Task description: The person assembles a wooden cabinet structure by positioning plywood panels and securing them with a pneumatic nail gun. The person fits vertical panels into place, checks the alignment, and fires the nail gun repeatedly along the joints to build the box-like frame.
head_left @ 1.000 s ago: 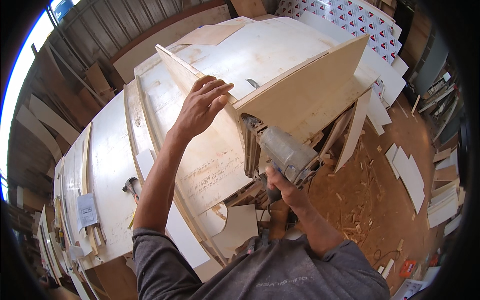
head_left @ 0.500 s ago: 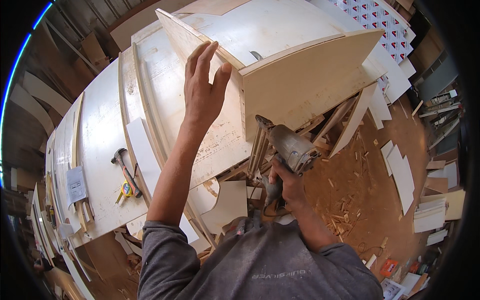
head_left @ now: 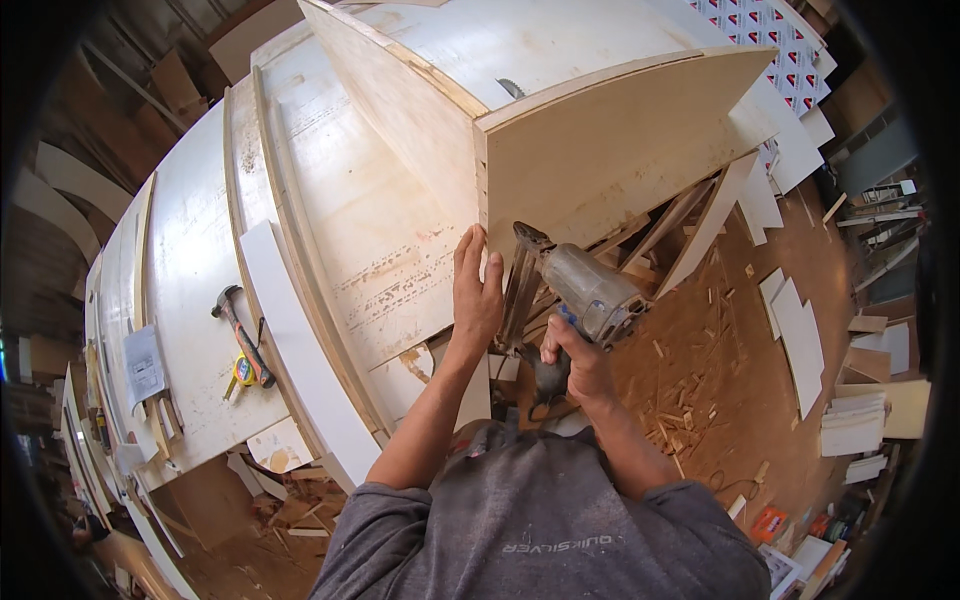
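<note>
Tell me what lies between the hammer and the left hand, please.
The head view shows a white board and wooden strips between hammer and left hand.

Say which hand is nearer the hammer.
Left. The left hand is to the right of the hammer; the right hand, holding a power tool, is farther right.

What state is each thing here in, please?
Nail gun, held in the right hand.
Left hand, open.
Wooden panels, upright, meeting at a corner.
Hammer, lying down.
Tape measure, lying beside the hammer.
Paper sheet, lying printed side up.
Wood scraps, scattered on the floor.
</note>
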The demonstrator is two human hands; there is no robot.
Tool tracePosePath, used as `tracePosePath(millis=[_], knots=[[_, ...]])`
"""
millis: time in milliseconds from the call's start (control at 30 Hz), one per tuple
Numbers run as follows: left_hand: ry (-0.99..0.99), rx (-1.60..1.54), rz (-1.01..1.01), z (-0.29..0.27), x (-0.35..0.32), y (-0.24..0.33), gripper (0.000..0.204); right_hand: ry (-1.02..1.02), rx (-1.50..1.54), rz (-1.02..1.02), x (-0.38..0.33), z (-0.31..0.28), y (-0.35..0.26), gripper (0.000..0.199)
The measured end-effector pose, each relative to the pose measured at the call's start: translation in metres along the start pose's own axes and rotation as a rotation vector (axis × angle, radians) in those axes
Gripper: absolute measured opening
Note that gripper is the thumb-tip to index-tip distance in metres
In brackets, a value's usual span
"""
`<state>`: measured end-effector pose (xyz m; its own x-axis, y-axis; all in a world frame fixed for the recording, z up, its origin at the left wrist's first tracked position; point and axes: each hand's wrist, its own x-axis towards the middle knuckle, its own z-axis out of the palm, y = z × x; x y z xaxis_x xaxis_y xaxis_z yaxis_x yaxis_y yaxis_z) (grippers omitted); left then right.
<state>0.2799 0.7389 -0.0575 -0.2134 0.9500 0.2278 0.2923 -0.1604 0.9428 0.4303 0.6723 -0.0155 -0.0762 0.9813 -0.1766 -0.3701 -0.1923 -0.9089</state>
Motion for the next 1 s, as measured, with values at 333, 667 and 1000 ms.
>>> tracePosePath(millis=[333, 667, 1000], knots=[[0.229, 0.101, 0.307, -0.077, 0.082, 0.068, 0.036, -0.041, -0.029, -0.015, 0.006, 0.013, 0.016, 0.022], [0.029, 0.412, 0.822, -0.052, 0.143, 0.14, 0.05, 0.022, 0.055, 0.012, 0.007, 0.024, 0.022, 0.017], [0.008, 0.391, 0.803, -0.05, 0.144, 0.137, 0.049, 0.013, 0.011, -0.02, 0.006, 0.026, 0.025, 0.016]])
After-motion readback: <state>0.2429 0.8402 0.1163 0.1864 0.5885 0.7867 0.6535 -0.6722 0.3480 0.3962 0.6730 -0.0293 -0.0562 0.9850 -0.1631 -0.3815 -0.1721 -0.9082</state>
